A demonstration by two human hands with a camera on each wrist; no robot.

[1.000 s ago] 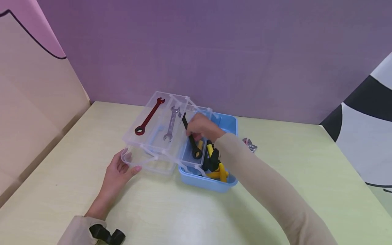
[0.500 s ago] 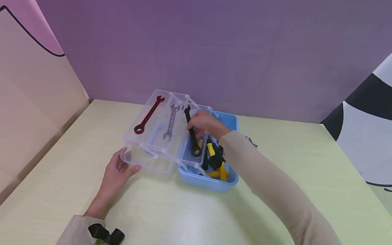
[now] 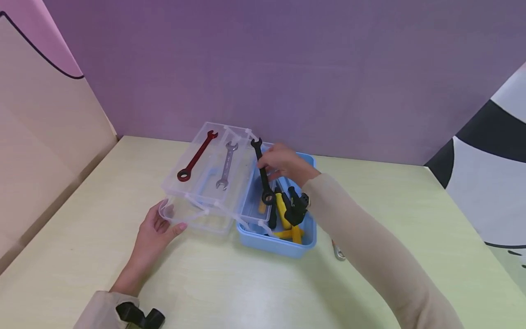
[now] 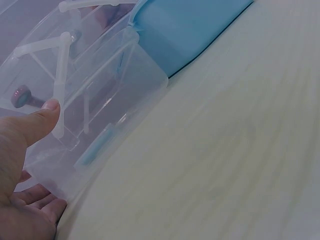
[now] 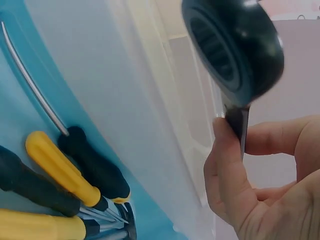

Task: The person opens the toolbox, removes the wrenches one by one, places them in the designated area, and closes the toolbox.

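My right hand [image 3: 283, 163] pinches the shaft of a black ring wrench [image 3: 263, 174] and holds it above the blue toolbox base [image 3: 283, 246]; its ring end [image 5: 232, 50] fills the right wrist view above my fingers [image 5: 225, 165]. My left hand [image 3: 158, 228] grips the near left corner of the clear fold-out tray [image 3: 193, 219], thumb [image 4: 35, 122] on its wall. A red wrench [image 3: 196, 156] and a silver wrench [image 3: 225, 165] lie on the upper clear tray [image 3: 207, 162]. Yellow-and-black screwdrivers [image 5: 70, 177] lie in the blue base.
A small metal tool [image 3: 337, 251] lies on the pale table [image 3: 255, 288] to the right of the box, partly behind my sleeve. A purple wall [image 3: 287, 68] closes the back; a beige panel [image 3: 45, 137] stands at the left.
My right hand has lifted the black wrench out of the clear tray and moved it right, over the blue base. The left hand has stayed on the tray corner.
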